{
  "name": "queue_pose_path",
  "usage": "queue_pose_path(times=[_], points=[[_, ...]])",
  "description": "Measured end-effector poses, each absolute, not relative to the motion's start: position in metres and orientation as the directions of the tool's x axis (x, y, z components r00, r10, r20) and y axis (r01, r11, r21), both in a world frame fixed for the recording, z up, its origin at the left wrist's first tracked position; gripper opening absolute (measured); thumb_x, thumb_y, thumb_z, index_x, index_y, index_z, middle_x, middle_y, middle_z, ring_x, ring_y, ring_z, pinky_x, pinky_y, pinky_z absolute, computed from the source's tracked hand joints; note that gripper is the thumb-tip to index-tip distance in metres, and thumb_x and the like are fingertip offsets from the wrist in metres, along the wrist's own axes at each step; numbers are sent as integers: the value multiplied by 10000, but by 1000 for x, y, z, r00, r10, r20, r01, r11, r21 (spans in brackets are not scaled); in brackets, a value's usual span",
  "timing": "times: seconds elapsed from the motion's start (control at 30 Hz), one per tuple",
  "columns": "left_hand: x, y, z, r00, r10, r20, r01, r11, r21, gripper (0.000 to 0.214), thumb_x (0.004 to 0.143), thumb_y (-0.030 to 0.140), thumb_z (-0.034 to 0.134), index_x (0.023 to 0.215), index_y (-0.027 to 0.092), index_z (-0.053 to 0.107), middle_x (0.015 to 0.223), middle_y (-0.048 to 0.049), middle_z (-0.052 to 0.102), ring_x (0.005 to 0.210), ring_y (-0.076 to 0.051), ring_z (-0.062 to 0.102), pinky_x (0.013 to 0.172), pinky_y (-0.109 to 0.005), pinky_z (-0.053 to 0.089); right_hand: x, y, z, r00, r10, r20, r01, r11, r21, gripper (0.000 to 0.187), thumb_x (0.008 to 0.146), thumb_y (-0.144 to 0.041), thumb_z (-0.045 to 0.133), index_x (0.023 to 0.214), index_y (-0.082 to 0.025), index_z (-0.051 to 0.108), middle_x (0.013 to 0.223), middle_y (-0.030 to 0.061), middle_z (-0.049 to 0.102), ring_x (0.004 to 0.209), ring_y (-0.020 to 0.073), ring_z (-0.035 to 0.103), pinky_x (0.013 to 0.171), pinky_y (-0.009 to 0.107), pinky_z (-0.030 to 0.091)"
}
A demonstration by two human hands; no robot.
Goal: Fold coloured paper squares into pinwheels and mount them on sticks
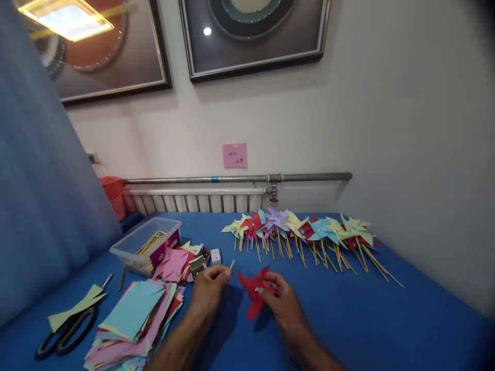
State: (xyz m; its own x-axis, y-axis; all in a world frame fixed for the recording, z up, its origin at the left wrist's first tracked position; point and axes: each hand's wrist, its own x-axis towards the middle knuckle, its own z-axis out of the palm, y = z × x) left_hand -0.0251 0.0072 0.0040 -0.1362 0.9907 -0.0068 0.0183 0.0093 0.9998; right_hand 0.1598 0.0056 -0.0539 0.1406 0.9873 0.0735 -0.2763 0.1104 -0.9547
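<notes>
My right hand [284, 299] pinches a red paper pinwheel [254, 288] near its centre, where a small shiny pin head shows. My left hand [211, 288] is closed on a thin wooden stick [232, 264], and only the stick's tip sticks out past the fingers. Stick and pinwheel are apart, with a gap of blue table cover between them. Just behind my left hand are small open boxes [198, 265] of metal pins and a small white box [215, 256].
Finished pinwheels [276, 220] on sticks lie in a row along the back right. At left are a clear plastic bin [145, 242] of sticks, pink cut paper [171, 264], a stack of coloured paper [133, 309] and black-handled scissors [77, 330]. A blue curtain [46, 180] hangs far left.
</notes>
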Motion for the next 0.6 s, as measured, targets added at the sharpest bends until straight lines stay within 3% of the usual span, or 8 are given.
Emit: queue_pose_path(times=[0.3, 0.6], points=[[-31, -1, 20, 41, 995, 86, -231, -75, 970, 463, 749, 579, 857, 860, 145, 740, 644, 11, 626, 585, -113, 534, 607, -240, 383, 159, 2, -49, 110, 992, 67, -266, 95, -959, 363, 633, -391, 892, 912, -231, 722, 892, 69, 813, 858, 285, 774, 793, 390, 623], [-37, 8, 17, -61, 998, 12, -133, -20, 991, 478, 682, 595, 856, 765, 170, 654, 608, 35, 587, 533, -97, 488, 519, -218, 340, 159, 9, -65, 110, 990, 86, -261, 113, -959, 384, 663, -423, 874, 955, -238, 709, 883, 59, 808, 861, 270, 775, 792, 375, 627]])
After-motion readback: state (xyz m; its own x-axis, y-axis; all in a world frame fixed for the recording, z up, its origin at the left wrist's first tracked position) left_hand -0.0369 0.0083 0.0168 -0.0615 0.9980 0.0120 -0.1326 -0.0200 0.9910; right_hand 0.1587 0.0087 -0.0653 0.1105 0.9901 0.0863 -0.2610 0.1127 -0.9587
